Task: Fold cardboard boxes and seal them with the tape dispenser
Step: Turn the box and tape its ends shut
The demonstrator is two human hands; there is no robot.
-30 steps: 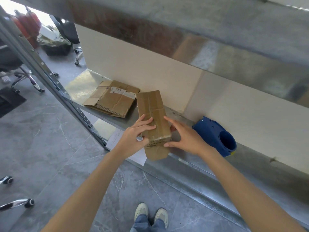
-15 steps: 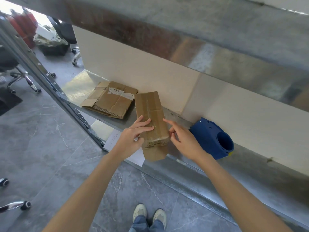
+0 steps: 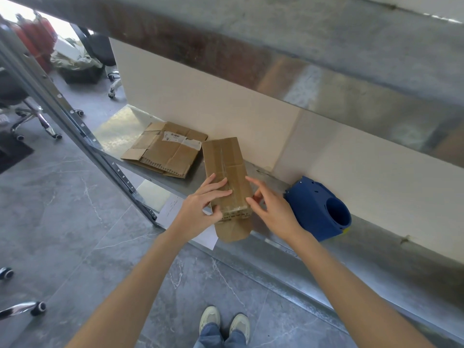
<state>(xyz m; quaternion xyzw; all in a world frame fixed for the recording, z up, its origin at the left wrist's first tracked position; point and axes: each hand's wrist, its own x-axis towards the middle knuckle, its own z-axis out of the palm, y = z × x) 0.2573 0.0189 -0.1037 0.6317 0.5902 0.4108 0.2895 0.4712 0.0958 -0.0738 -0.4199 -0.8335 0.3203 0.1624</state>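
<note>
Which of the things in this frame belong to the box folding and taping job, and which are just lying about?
Job in hand:
cardboard box, gripped by the left hand, with the right hand at its side
flattened boxes
blue tape dispenser

Lying about:
paper sheet below the shelf
office chair on the floor

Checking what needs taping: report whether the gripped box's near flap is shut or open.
Open: the flap of the box sticks out unfolded past the shelf edge, beside the left hand gripping it.
</note>
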